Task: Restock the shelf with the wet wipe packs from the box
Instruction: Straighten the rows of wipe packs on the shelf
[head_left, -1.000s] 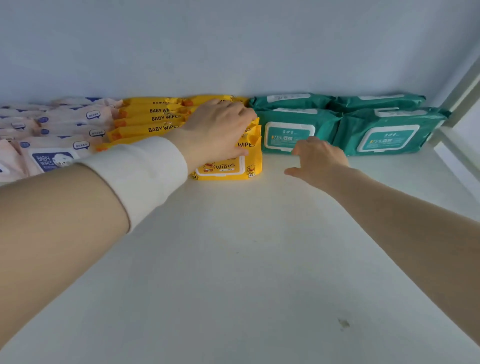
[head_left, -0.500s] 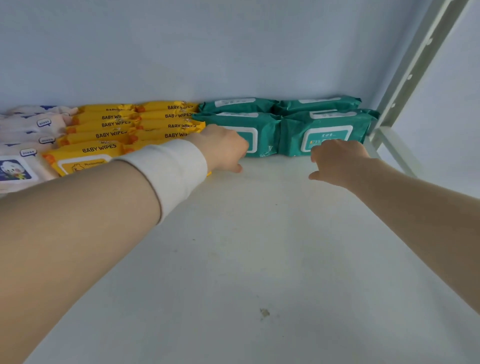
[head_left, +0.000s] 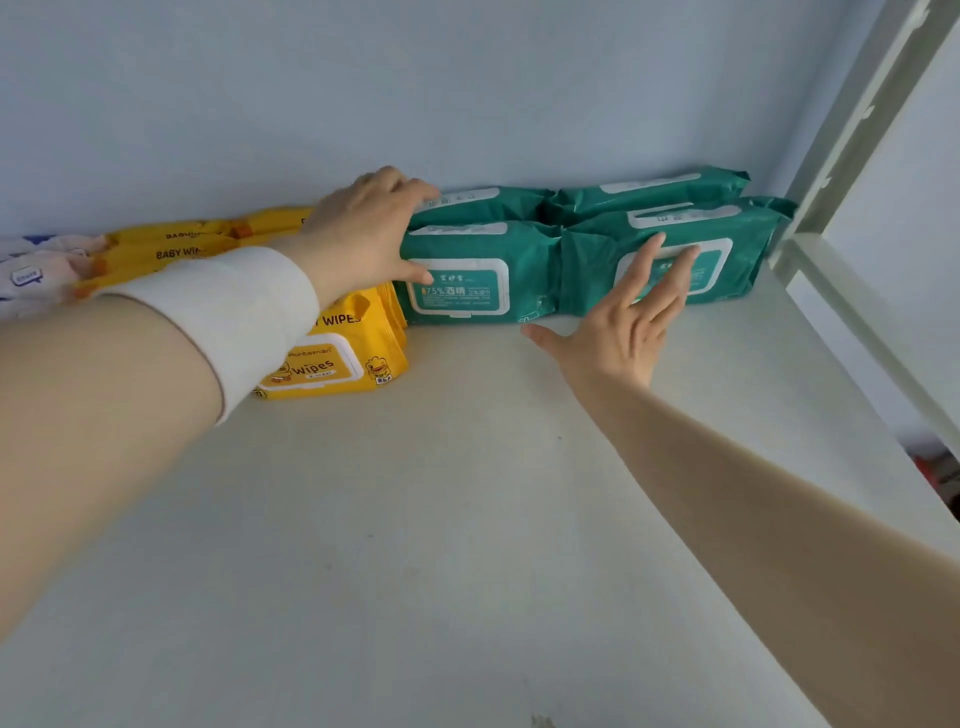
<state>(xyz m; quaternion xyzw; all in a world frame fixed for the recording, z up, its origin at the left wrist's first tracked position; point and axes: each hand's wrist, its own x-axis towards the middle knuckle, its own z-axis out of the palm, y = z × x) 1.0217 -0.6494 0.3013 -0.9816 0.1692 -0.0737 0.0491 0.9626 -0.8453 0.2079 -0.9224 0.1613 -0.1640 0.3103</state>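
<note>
Head view, restocking of a shelf. The white shelf board (head_left: 467, 545) fills the near field, with a small dark mark (head_left: 541, 721) at its near edge. Two bare forearms reach over it from near to far; the left one wears a white wristband (head_left: 234, 317).

The right hand (head_left: 623, 338) lies flat with fingers straight and spread and thumb out to the left. It grasps nothing; its fingertips press the front face of the right front green pack (head_left: 748, 260). Left of it, the yellow baby wipes packs (head_left: 343, 358) are stacked under the left wrist, the lowest showing its label flap. Further yellow packs run left behind the arm, and the pale packs (head_left: 31, 270) lie at the far left.

The left hand (head_left: 363, 234) is spread against the left end of the green packs. Its thumb touches the front of the left front green pack (head_left: 467, 291) and its fingers reach over the top of the stack, stretched rather than closed round it.

The green packs sit in two rows, with the rear green packs (head_left: 649, 189) against the pale blue back wall (head_left: 467, 93). All the wet wipe packs form one line along the far edge of the shelf. The white shelf upright (head_left: 852, 119) rises at the far right, just beside the green packs.
</note>
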